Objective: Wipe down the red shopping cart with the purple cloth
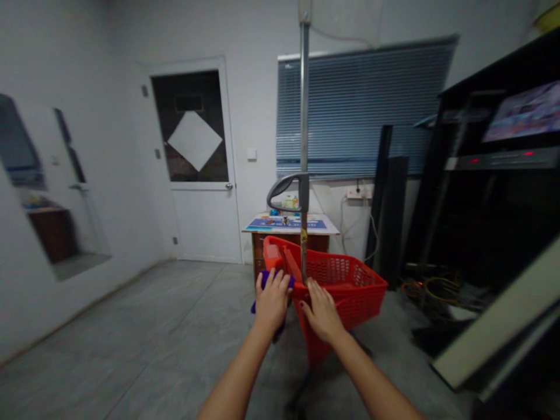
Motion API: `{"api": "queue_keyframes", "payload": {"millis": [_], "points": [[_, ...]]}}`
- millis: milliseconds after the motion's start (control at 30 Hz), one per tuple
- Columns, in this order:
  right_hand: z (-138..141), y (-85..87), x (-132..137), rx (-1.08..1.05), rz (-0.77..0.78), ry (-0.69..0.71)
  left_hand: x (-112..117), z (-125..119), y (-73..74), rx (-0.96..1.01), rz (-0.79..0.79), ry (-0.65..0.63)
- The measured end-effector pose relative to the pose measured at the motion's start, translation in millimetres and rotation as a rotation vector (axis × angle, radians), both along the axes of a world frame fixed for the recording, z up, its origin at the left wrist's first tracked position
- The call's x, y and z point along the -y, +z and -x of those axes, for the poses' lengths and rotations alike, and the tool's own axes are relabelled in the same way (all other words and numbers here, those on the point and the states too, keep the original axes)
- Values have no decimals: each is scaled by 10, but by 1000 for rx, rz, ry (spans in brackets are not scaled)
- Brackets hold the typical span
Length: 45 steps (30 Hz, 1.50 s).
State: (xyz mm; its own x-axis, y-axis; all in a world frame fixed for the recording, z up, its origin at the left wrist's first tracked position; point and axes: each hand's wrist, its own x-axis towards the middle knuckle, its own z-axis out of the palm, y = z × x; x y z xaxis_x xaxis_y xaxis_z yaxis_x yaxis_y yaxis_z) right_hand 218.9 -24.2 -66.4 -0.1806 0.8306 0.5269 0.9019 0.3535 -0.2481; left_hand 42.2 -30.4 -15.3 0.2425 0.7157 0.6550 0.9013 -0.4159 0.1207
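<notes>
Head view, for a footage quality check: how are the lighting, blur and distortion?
Head view: dim light, the black shelving at right losing detail in shadow; head view: left hand and right hand slightly soft; head view: the screen is lit, its content too blurred to read; head view: that screen slants, perhaps from wide-lens distortion.

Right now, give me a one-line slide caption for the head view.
Left hand on a purple cloth, right hand at a red basket, beside an upright metal pole.
</notes>
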Motion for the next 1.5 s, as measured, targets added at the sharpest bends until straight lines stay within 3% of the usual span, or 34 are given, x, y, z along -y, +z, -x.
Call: {"api": "queue_keyframes", "payload": {"millis": [233, 533, 700, 1033, 1233, 1367, 1500], "points": [[52, -26, -2, -17, -50, 13, 12, -17, -7, 91, 4, 89], [37, 60, -50, 8, 52, 6, -38, 53, -129, -107, -72, -64], [47, 44, -41, 9, 71, -5, -116, 103, -125, -4, -70, 40], [217, 96, 25, -4, 119, -28, -125, 156, -129, 39, -69, 104], [138, 98, 44, 52, 177, -52, -102, 282, -102, -51, -92, -8], [150, 71, 39, 64, 182, -43, -125, 357, -35, -15, -61, 100], [196, 63, 40, 70, 187, -36, -121, 266, -137, -35, -81, 113]]}}
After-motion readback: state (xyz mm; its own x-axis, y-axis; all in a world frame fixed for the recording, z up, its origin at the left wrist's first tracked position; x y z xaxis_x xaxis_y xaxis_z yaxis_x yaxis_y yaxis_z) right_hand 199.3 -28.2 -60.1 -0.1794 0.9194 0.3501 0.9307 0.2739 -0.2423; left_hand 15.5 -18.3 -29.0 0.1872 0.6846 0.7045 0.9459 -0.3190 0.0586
